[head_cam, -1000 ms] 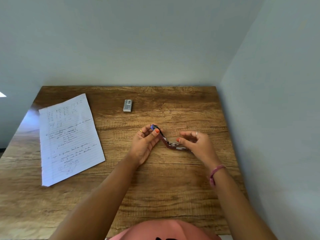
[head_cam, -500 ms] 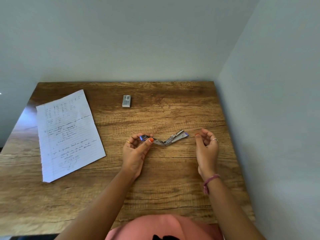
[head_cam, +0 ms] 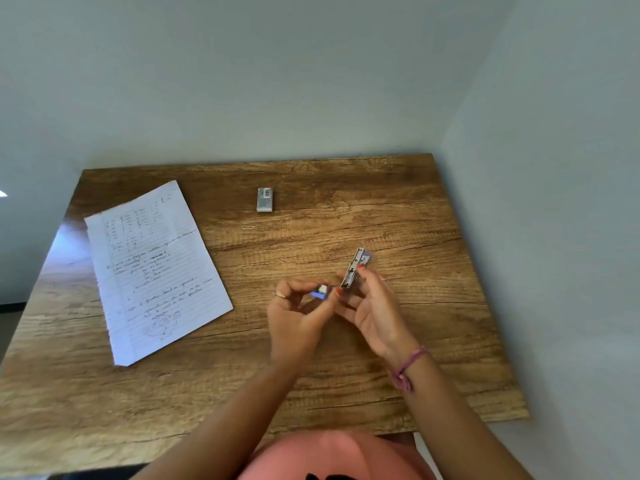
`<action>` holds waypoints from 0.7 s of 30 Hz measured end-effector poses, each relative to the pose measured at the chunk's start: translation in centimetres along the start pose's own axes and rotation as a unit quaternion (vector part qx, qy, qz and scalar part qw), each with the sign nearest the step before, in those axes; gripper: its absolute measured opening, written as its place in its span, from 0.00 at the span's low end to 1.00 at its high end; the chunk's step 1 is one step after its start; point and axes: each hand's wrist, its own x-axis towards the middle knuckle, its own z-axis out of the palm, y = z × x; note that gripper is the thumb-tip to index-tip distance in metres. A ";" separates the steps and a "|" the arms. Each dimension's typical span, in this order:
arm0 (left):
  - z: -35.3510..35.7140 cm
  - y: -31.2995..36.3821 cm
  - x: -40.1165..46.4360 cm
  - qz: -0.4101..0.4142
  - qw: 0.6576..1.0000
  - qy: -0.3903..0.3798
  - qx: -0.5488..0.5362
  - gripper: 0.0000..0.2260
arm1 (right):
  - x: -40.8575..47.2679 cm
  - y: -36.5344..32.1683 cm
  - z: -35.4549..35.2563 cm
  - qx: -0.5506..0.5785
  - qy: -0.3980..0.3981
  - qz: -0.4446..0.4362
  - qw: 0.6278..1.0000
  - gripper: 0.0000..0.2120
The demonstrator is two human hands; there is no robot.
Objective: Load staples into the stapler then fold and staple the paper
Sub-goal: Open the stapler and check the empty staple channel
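Note:
A small metal stapler [head_cam: 354, 268] with blue trim is held above the wooden table [head_cam: 311, 375], swung open. My right hand [head_cam: 374, 310] grips its upright metal part between thumb and fingers. My left hand [head_cam: 298, 317] pinches the other end, where a blue and white tip [head_cam: 320, 292] shows. A small grey staple box [head_cam: 265, 199] lies on the table beyond the hands. A lined sheet of paper [head_cam: 156, 268] with handwriting lies flat at the left, apart from both hands.
The table sits in a corner, with a grey wall behind and another wall along its right side. A pink garment [head_cam: 332, 455] shows at the bottom edge. A bracelet [head_cam: 407, 367] is on my right wrist.
The right hand, off the stapler half a second ago, has taken hold of its right arm and tipped it upright. The stapler has moved nearer to me, and the camera has tilted.

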 end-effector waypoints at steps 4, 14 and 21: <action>-0.8 -0.1 -0.4 0.175 0.963 -0.150 0.138 0.13 | -0.3 0.1 1.5 0.054 -0.009 0.003 0.999 0.22; -4.5 1.7 1.4 0.134 0.970 -0.181 0.094 0.12 | -1.3 -1.2 3.6 0.022 -0.054 -0.013 0.998 0.11; -3.4 2.9 5.6 -0.213 0.955 -0.192 -0.082 0.15 | -1.3 -0.7 6.1 0.115 -0.128 0.122 0.978 0.10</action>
